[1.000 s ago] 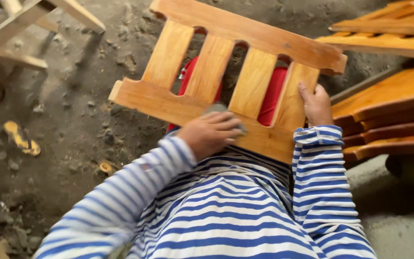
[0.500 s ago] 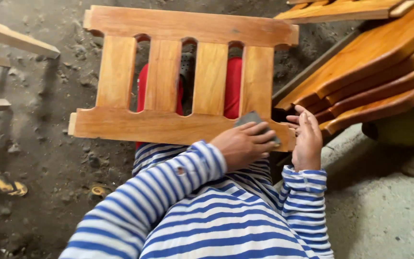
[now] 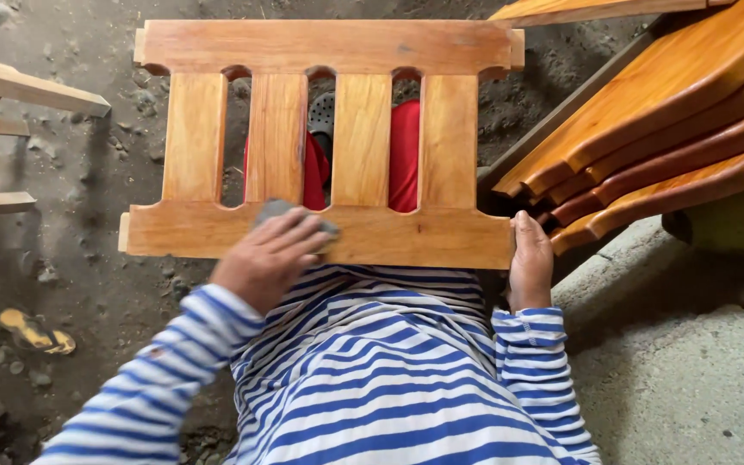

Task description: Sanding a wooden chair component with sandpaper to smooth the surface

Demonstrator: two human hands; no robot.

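Note:
A slatted wooden panel point(image 3: 329, 47) with four upright slats lies flat across my lap. My left hand point(image 3: 269, 258) presses a grey piece of sandpaper point(image 3: 279, 209) onto the panel's near rail, left of centre. My right hand point(image 3: 530, 258) grips the near right end of that rail. Both sleeves are blue-and-white striped. Red trousers point(image 3: 404, 155) show through the gaps between the slats.
A stack of curved reddish-brown wooden parts point(image 3: 673, 129) leans at the right, close to my right hand. Pale wooden frame pieces point(image 3: 19, 86) stand at the left edge. A yellow sandal point(image 3: 36, 331) lies on the dirt floor; a concrete slab point(image 3: 691, 370) sits lower right.
My left hand slid the sandpaper leftward along the near rail, from its right end to left of centre. My right hand closed onto the rail's right end. The panel sits squarer to me.

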